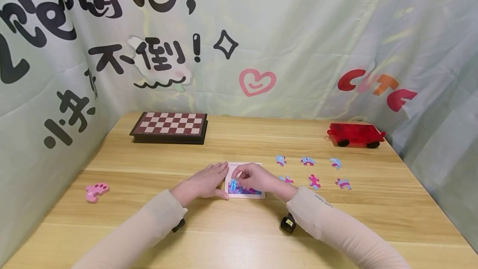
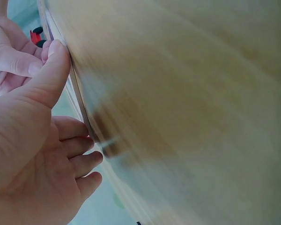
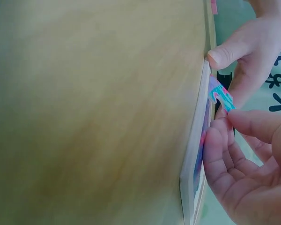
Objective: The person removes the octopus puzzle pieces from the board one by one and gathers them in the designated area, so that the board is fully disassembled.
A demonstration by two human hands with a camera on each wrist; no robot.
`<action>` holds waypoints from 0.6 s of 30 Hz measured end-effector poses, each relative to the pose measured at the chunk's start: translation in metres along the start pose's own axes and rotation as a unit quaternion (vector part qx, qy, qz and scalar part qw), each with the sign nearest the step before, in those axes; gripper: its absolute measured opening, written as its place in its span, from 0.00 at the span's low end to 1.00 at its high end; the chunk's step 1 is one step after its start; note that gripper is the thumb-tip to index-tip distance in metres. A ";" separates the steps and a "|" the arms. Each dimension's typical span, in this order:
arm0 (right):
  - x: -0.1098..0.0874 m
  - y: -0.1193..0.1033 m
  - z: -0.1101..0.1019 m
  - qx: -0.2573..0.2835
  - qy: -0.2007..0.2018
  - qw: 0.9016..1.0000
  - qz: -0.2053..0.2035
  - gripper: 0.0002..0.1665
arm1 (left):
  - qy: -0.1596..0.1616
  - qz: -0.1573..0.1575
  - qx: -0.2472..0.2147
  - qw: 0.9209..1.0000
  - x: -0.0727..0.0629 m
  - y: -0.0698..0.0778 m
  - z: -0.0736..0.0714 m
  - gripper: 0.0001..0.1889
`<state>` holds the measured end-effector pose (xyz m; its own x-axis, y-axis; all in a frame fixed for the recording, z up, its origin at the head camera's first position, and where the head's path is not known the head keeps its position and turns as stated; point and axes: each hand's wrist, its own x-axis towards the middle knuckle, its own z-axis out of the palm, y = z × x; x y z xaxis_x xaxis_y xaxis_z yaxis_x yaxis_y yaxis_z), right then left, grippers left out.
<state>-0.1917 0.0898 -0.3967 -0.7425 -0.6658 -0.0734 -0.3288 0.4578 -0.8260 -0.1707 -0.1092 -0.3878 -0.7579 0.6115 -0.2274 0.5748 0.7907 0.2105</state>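
Observation:
A small puzzle board (image 1: 244, 196) with a pale frame lies on the table, its lower part filled with blue and purple picture. My left hand (image 1: 210, 182) rests along the board's left side, fingers fairly straight and thumb at the near left corner. In the right wrist view, my right hand (image 3: 253, 159) pinches a blue-and-pink puzzle piece (image 3: 221, 93) between thumb and fingertips. That piece stands tilted over the board at its left end, close to the left thumb. From above, the right hand hides much of the board's middle.
Several loose puzzle pieces (image 1: 314, 182) lie in two rows right of the board. A folded chessboard (image 1: 169, 124) sits at the back left, a red toy car (image 1: 354, 134) at the back right. Far left lies a pink palette-shaped object (image 1: 96, 191). Printed cloth (image 1: 298, 53) hangs behind the table.

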 end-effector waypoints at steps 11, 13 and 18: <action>-0.015 0.002 -0.016 0.069 0.015 0.997 0.021 0.09 | 0.001 0.003 0.001 1.000 0.001 0.000 0.001 0.46; -0.023 0.003 -0.022 0.074 0.019 0.997 0.026 0.09 | 0.002 0.002 0.000 1.000 0.001 0.000 0.001 0.45; -0.047 0.012 -0.038 0.082 0.016 0.996 0.040 0.09 | -0.004 0.000 -0.002 1.000 -0.002 0.002 -0.001 0.45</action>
<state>-0.1829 0.1486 -0.3822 -0.7820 -0.6101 -0.1275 -0.1689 0.4044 -0.8989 -0.1689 -0.1088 -0.3858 -0.7551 0.6123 -0.2343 0.5743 0.7901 0.2143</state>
